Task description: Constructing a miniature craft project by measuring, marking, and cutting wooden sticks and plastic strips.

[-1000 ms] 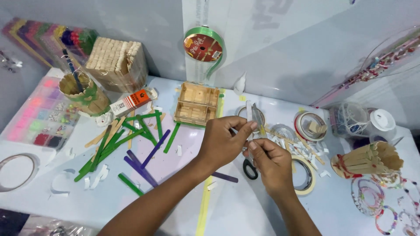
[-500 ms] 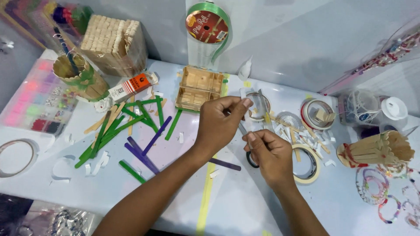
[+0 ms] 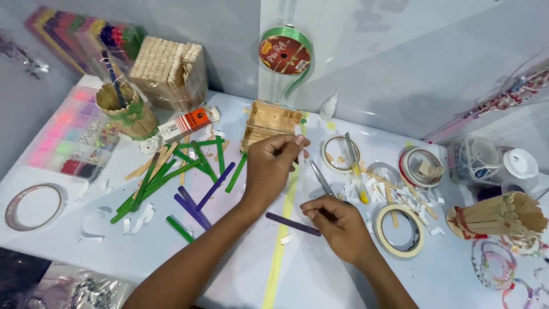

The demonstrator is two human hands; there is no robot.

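Observation:
My left hand (image 3: 273, 165) is raised over the middle of the table and pinches a short white strip of tape (image 3: 301, 153) between thumb and fingers. Below and to the right, my right hand (image 3: 338, 224) rests low on the table, closed on a pair of scissors (image 3: 321, 178). The blades point up and left towards the strip but stay apart from it. The scissor handles are hidden inside the hand. A purple craft stick (image 3: 290, 224) lies flat just left of my right hand's fingertips.
A small open box of wooden sticks (image 3: 271, 122) stands behind my left hand, under a green ribbon spool (image 3: 284, 54). Green and purple sticks (image 3: 191, 171) lie scattered left. Tape rolls (image 3: 401, 230) and paper scraps lie right, beside a stick bundle (image 3: 503, 214). A bead organiser (image 3: 68, 143) sits far left.
The hands, held close together at the strip before, have come apart. My right hand has dropped to the table with the scissors; my left hand keeps the white strip.

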